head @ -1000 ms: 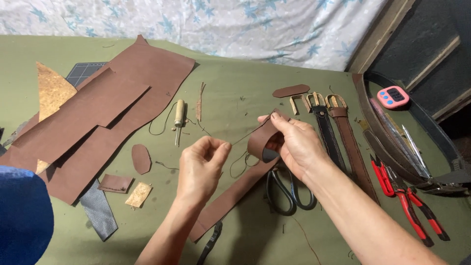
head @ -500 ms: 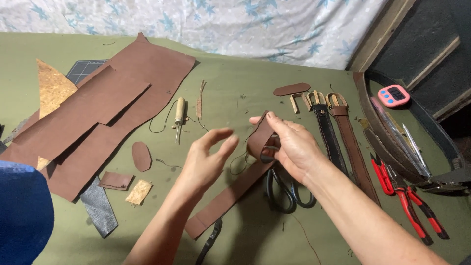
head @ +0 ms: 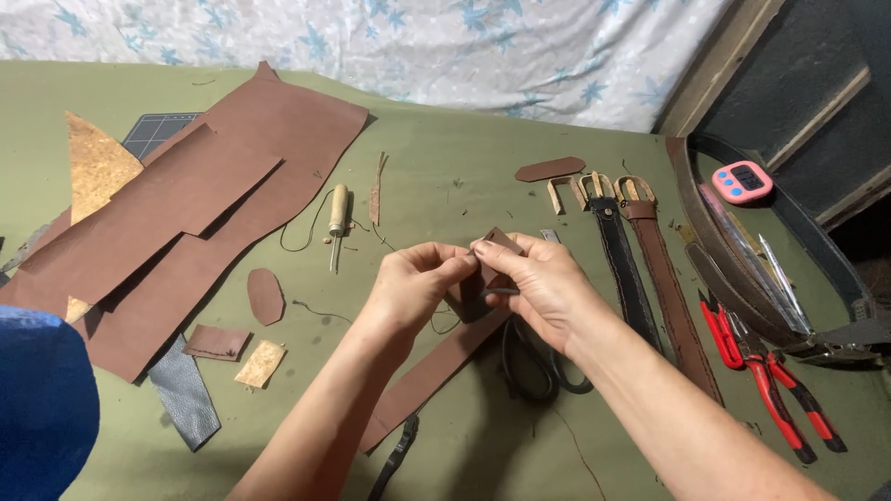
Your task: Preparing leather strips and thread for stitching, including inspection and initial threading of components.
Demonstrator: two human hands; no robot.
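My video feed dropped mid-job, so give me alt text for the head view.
Both hands, the left hand and right hand, pinch the folded end of a brown leather strap above a green table. Black scissors lie under the right hand; two buckled belts and red pliers lie to the right.

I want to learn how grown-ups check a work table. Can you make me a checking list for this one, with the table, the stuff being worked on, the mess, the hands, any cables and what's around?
Surface: green table, covered in leather work.
Job's things: brown leather strap, its folded end pinched by both hands above the table.
Clutter: big brown leather sheets, awl, two buckled belts, red pliers, black scissors, small leather scraps.
Grippers: left hand and right hand both grip the strap's fold.
Cables: nothing seen; only thin thread by the awl.
Surroundings: patterned blue-and-white cloth behind, pink timer at right.
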